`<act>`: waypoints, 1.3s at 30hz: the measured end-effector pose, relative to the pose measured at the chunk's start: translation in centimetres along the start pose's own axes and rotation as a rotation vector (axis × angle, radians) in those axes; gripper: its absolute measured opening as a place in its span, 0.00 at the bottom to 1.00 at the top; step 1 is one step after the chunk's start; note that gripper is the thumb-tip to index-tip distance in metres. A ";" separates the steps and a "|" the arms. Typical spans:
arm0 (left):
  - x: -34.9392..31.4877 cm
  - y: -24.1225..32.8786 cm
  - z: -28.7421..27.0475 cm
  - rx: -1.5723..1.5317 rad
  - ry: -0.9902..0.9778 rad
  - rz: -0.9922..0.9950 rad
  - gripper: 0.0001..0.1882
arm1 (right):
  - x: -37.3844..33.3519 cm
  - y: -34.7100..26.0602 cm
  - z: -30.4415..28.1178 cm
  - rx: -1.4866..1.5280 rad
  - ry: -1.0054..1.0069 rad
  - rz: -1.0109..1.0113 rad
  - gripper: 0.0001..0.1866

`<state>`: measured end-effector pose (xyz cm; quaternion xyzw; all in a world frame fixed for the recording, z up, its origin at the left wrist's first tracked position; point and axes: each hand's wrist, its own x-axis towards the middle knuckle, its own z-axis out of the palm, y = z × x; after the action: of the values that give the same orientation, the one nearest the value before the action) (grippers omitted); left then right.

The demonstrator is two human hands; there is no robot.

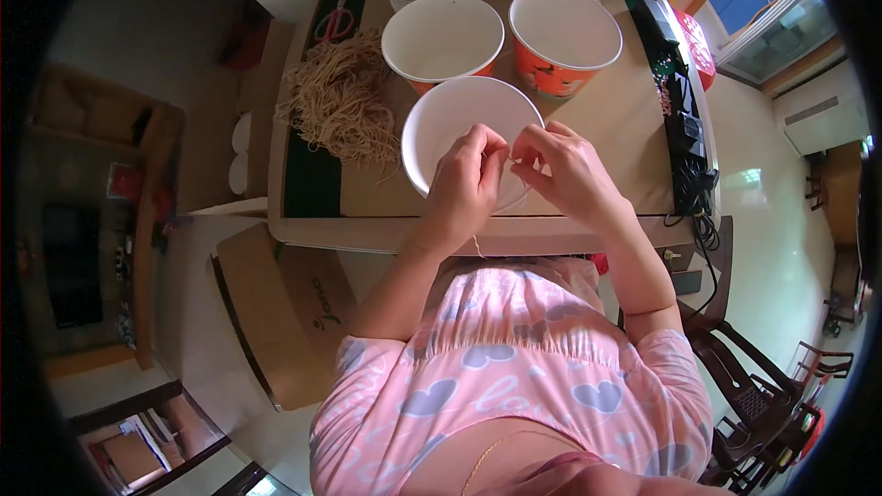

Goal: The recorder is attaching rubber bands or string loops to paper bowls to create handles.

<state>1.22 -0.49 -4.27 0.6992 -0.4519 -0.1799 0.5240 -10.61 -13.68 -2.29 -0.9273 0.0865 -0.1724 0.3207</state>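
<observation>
Two hands meet over the near tub [424,133], toward its front right: the left hand [470,176] and right hand [568,168] pinch a thin beige strand [477,245] with closed fingertips, one end dangling before the tub. Left of it lies a tangled string heap [338,96]; behind it stand two orange-sided tubs [551,78].

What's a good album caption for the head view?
Left hand and right hand pinch twine over a white tub, near a tangled heap.

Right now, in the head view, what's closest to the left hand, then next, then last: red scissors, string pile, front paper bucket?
From the left hand:
1. Front paper bucket, right by it
2. String pile, left side
3. Red scissors, past the pile
</observation>
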 end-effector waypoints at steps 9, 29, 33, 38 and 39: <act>-0.1 0.1 -0.4 0.029 -0.018 0.032 0.03 | 0.3 -0.1 0.0 0.124 0.014 0.068 0.05; -7.9 0.9 1.6 0.264 0.007 0.191 0.03 | 0.1 -1.0 1.6 -0.003 0.055 0.068 0.05; -6.3 4.7 -1.4 0.384 -0.004 0.305 0.04 | -0.6 -0.9 1.5 0.014 -0.007 0.035 0.05; -1.0 1.8 -2.8 -0.074 -0.253 -0.179 0.08 | -1.1 -0.9 1.1 0.109 -0.022 0.070 0.04; -0.5 1.0 -3.0 -0.160 -0.286 -0.207 0.09 | -1.2 -1.0 1.1 0.107 -0.015 0.068 0.04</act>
<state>2.66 1.61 -2.30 0.6653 -0.4318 -0.3655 0.4871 -11.25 -11.98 -2.83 -0.9065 0.1064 -0.1589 0.3763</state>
